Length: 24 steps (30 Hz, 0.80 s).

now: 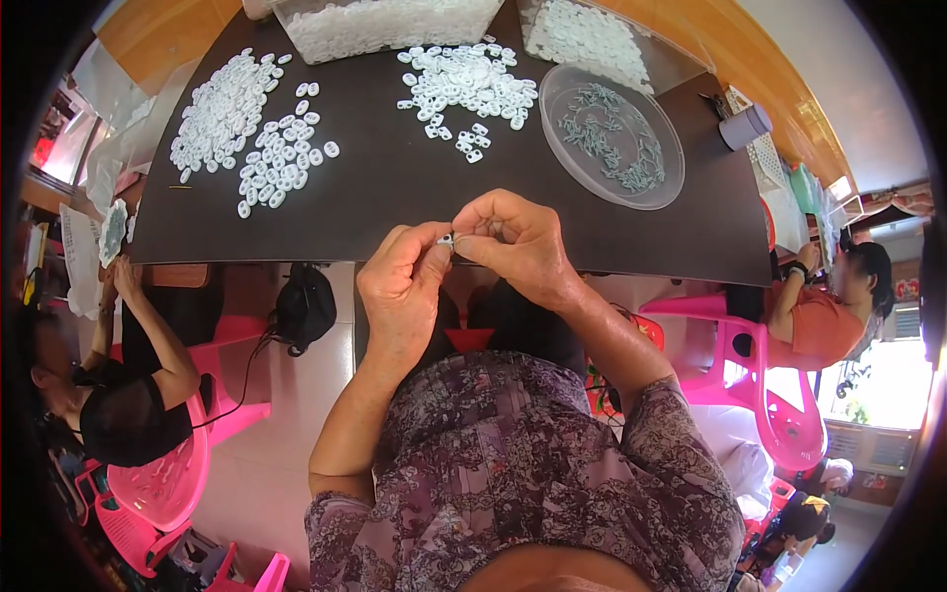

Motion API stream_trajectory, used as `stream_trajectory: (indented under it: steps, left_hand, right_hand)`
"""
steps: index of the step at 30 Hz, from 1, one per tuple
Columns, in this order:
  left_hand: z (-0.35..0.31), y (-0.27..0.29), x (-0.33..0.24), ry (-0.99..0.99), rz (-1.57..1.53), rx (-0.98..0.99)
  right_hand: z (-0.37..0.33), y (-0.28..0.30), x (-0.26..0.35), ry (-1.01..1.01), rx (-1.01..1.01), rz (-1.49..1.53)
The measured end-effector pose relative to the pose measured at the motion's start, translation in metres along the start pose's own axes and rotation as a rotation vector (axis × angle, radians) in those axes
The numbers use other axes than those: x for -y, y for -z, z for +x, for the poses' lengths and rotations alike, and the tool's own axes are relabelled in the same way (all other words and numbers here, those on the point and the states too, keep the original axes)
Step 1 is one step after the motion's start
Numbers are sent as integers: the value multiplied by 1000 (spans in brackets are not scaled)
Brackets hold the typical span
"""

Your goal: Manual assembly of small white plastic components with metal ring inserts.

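The left hand (402, 286) and right hand (515, 242) meet fingertip to fingertip at the near edge of the dark surface (395, 187), both pinching one small white plastic ring piece (447, 239) between them. Beyond lie loose heaps of white rings (464, 79); right of those stands a clear round plastic dish (567, 84) holding small grey metal clips (612, 133).
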State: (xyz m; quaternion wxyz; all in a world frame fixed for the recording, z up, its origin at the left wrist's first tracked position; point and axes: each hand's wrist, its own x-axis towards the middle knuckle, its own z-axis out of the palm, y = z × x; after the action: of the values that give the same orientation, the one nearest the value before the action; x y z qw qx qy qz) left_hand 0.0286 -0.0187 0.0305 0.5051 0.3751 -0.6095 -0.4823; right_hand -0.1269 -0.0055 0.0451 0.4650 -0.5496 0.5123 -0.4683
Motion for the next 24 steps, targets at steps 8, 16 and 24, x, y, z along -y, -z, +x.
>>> stream_trajectory:
  steps: [8,16,24]
  left_hand:
    - [-4,-1,4,-33,53,3]
    - [-5,0,3,74,-90,-15]
    - [-6,-3,12,-130,115,-17]
  right_hand:
    - [-1,-3,-4,-27,-17,6]
    - [-3,-4,-8,4,-7,-7]
    - [-3,-10,-6,93,-36,-205]
